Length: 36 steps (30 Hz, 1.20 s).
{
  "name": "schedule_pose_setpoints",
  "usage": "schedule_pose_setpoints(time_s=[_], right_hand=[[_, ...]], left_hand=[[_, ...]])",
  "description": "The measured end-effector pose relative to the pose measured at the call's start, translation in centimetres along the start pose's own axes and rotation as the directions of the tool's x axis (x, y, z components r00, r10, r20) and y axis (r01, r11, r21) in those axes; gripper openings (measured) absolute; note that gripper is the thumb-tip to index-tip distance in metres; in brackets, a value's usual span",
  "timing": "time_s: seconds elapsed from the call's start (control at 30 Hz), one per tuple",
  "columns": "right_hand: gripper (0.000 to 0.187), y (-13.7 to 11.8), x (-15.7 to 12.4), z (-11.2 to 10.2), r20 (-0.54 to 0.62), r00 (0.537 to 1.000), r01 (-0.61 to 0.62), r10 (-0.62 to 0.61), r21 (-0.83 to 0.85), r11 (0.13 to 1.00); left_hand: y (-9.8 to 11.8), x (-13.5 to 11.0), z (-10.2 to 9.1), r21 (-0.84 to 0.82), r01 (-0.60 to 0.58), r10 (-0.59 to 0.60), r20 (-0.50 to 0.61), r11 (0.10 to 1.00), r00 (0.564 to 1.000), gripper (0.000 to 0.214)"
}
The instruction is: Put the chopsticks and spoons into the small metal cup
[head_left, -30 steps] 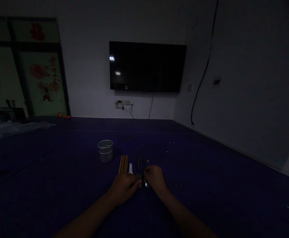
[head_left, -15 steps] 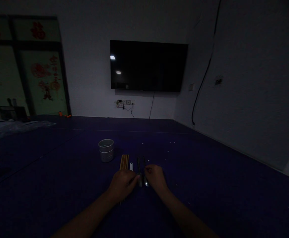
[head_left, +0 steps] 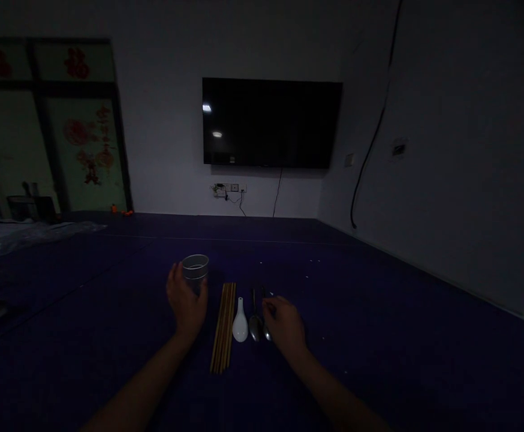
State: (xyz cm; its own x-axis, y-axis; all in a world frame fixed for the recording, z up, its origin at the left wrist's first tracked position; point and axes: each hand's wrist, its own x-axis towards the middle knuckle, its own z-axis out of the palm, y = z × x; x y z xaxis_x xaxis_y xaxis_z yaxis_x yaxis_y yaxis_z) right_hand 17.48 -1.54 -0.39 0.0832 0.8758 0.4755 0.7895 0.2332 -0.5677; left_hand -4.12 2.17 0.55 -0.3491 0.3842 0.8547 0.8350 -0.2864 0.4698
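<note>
Lower centre: chopsticks (head_left: 222, 330), white spoon (head_left: 240, 328), two metal spoons (head_left: 255, 329) lie side by side. Right hand (head_left: 284, 324) bunches at the right one's handle; grip unclear. Left of centre, left hand (head_left: 187, 307) curves round cup (head_left: 196, 273); cannot tell if clamped. TV (head_left: 271, 123) hangs upper centre.

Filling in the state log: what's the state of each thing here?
Round silver metal cup: upright
Brown wooden chopsticks: bunched, lying flat
White rounded spoon: lying handle forward, unheld
Two silver metal spoons: lying side by side, one partly hidden
Flat black television: screen dark
Left hand: curved around the cup, grip unclear
Right hand: fingers bent at the partly hidden spoon, grip unclear
</note>
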Motion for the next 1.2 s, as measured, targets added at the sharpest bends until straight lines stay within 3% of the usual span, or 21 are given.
schedule_pose_setpoints(time_s=[0.1,0.27,0.7,0.93,1.1,1.2], right_hand=[[0.025,-0.5,-0.4,-0.1,-0.001,1.0,0.029,-0.029,-0.002,1.0],[0.026,-0.8,-0.6,-0.1,0.024,0.999,0.044,-0.045,0.01,0.999],[0.027,-0.9,-0.8,-0.2,-0.016,0.995,0.099,-0.099,0.009,0.995],[0.036,-0.5,-0.6,0.0,-0.179,0.962,0.205,-0.205,-0.015,0.979],[0.073,-0.9,-0.7,0.0,-0.207,0.918,0.348,-0.337,0.014,0.938],[0.081,-1.4,-1.0,0.0,-0.234,0.888,0.41,-0.396,0.013,0.912]], left_hand=[[-1.5,0.4,0.6,0.018,0.045,-0.046,0.053,0.999,0.997,0.069],[-3.1,0.8,1.2,0.067,0.026,-0.037,0.168,0.997,0.985,0.056],[-3.5,1.0,1.6,-0.108,-0.015,0.03,0.138,0.994,0.99,0.023],[-0.8,0.6,0.3,-0.212,-0.209,0.229,0.072,0.954,0.971,0.016],[2.0,-1.1,-0.8,-0.331,-0.408,0.456,0.081,0.851,0.886,0.013],[3.1,-2.2,-1.2,-0.389,-0.45,0.528,0.119,0.804,0.841,0.016]])
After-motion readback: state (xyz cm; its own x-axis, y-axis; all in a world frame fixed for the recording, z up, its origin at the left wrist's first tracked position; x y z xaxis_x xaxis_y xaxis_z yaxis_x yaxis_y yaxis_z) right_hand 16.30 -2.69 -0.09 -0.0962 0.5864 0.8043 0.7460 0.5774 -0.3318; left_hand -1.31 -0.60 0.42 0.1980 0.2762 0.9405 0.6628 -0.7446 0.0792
